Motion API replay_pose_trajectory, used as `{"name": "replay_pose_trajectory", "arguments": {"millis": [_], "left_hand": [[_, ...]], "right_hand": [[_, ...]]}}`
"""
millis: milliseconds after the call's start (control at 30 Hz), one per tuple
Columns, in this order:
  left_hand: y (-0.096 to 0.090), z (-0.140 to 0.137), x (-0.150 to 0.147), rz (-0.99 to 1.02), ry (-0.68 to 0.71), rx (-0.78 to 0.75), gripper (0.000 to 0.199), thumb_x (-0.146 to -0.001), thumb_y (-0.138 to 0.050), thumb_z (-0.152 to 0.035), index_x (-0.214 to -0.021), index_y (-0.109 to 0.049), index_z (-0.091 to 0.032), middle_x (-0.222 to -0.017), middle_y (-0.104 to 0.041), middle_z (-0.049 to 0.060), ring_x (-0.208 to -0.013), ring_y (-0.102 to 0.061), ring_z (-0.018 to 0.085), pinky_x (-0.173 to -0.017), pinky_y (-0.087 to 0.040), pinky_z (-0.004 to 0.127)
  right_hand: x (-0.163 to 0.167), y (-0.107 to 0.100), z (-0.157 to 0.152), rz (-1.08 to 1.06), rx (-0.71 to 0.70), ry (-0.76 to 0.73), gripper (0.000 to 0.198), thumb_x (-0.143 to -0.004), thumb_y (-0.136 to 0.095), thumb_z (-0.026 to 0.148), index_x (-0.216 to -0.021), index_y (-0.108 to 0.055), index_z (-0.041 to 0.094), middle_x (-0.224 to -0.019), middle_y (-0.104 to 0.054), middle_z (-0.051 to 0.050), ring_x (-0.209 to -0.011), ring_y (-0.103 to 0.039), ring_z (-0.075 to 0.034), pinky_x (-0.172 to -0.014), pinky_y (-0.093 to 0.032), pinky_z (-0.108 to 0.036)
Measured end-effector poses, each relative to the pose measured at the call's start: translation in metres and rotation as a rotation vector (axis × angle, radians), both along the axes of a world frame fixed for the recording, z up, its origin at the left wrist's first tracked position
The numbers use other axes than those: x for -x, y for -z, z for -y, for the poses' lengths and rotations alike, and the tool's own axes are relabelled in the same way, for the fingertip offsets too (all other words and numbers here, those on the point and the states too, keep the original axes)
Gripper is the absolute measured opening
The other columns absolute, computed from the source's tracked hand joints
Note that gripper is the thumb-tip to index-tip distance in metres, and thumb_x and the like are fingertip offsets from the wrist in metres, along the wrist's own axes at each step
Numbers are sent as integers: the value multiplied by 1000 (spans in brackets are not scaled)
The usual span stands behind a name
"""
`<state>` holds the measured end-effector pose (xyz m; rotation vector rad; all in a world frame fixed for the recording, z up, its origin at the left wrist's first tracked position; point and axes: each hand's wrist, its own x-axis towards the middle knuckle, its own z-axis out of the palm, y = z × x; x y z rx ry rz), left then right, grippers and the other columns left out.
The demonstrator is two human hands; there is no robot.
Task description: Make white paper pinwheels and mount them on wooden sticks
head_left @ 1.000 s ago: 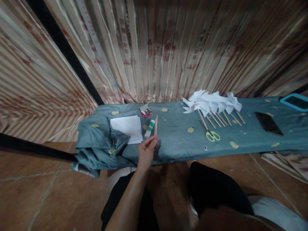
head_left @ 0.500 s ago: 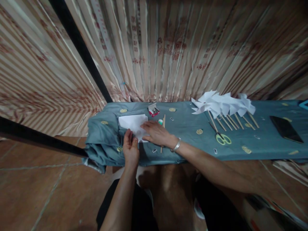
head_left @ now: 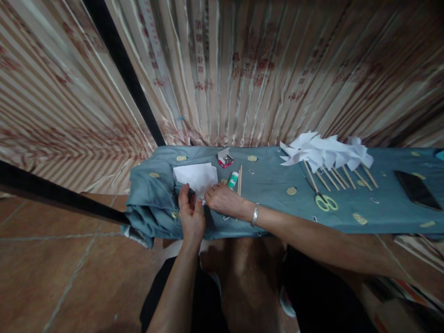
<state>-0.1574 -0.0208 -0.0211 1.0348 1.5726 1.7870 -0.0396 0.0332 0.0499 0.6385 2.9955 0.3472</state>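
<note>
White paper sheets (head_left: 194, 173) lie on the cloth in front of me, their near edge between my two hands. My left hand (head_left: 192, 215) is at the near left side of the paper, thumb and fingers apart, the fingertips touching its edge. With its fingers bent together, my right hand (head_left: 225, 200) pinches the paper's near right corner. A silver bracelet circles that wrist. Close beyond the right hand lie a glue stick (head_left: 232, 180) and thin wooden sticks (head_left: 240, 178), partly covered by the hand. A small open box of pins (head_left: 225, 159) stands behind them.
Several white paper pinwheels (head_left: 324, 150) on wooden sticks lie in a row to the right. Nearby are green-handled scissors (head_left: 326, 202) and a dark phone (head_left: 417, 189). Blue-green patterned cloth (head_left: 270, 208) covers the bench. A striped curtain (head_left: 222, 69) hangs behind it.
My right hand has drawn back from lying flat over the paper to its near corner, fingers now curled. More of the glue stick shows. The left hand stays almost in place.
</note>
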Motion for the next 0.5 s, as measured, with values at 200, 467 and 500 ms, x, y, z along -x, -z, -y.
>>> {"name": "replay_pose_trajectory", "arguments": {"millis": [200, 467, 500], "left_hand": [[-1, 2, 0, -71, 3, 2, 52, -82, -55, -21, -133, -47, -22, -148, -42, 12, -137, -40, 24, -112, -36, 41], [-5, 4, 2, -165, 18, 32, 48, -81, -54, -18, -130, -53, -20, -142, -49, 13, -132, -46, 24, -110, -37, 42], [-5, 4, 2, -171, 13, 32, 48, -81, -54, -18, -129, -54, -20, -141, -50, 13, -131, -46, 24, -110, -38, 42]], "right_hand": [[5, -4, -2, 5, -34, -26, 28, -96, -32, 9, -94, -59, 5, -90, -67, -19, -86, -63, -26, -72, -45, -38], [2, -1, -6, 19, -2, -62, 27, -96, -33, 8, -93, -60, 6, -88, -67, -18, -87, -64, -26, -74, -46, -39], [2, 0, -7, 16, 3, -62, 27, -96, -33, 8, -93, -60, 6, -88, -68, -18, -87, -64, -26, -74, -46, -38]]}}
